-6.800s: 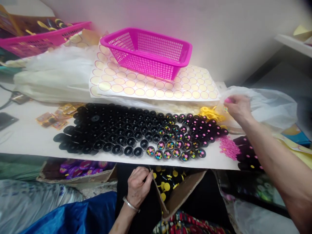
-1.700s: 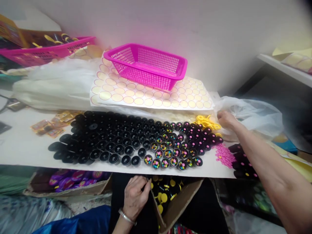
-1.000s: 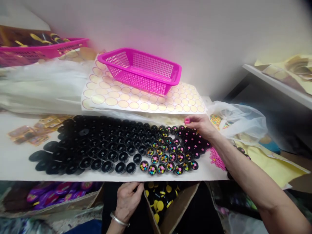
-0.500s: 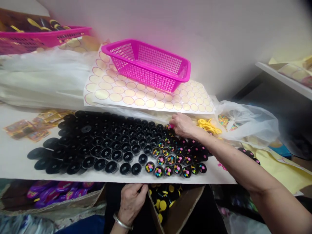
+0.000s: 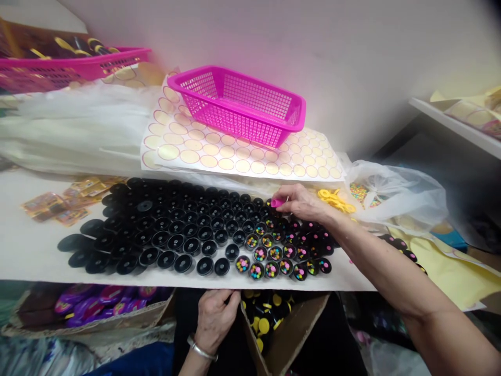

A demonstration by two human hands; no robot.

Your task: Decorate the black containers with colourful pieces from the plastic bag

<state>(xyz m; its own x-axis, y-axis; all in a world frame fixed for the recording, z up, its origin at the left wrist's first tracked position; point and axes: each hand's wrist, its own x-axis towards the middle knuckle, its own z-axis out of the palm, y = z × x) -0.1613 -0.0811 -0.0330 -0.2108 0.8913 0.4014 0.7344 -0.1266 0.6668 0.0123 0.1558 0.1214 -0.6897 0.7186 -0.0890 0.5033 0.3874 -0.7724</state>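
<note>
My right hand [image 5: 303, 202] pinches a small pink cup [image 5: 277, 202] above the back rows of round black cups [image 5: 190, 245]. Small multicoloured beads [image 5: 252, 241] lie in several of the cups at the right, some with pink pieces showing on top. Most cups to the left show bare black insides. At the table's front edge, my left hand [image 5: 217, 313] is closed with its fingers curled, just beside a cardboard box [image 5: 303, 331] of black and yellow pieces. What its fingers hold, if anything, is hidden.
A pink basket [image 5: 242, 112] stands on sheets of round stickers [image 5: 211, 162] at the back. Yellow plastic pieces [image 5: 336, 200] and a clear bag [image 5: 407, 198] with beads lie right. Golden packets [image 5: 58, 206] lie left. A box of purple items [image 5: 94, 305] sits below the table.
My right hand has tilted and shifted slightly right, showing more of the pink cup. My left hand stays by the table edge. The view has shifted slightly.
</note>
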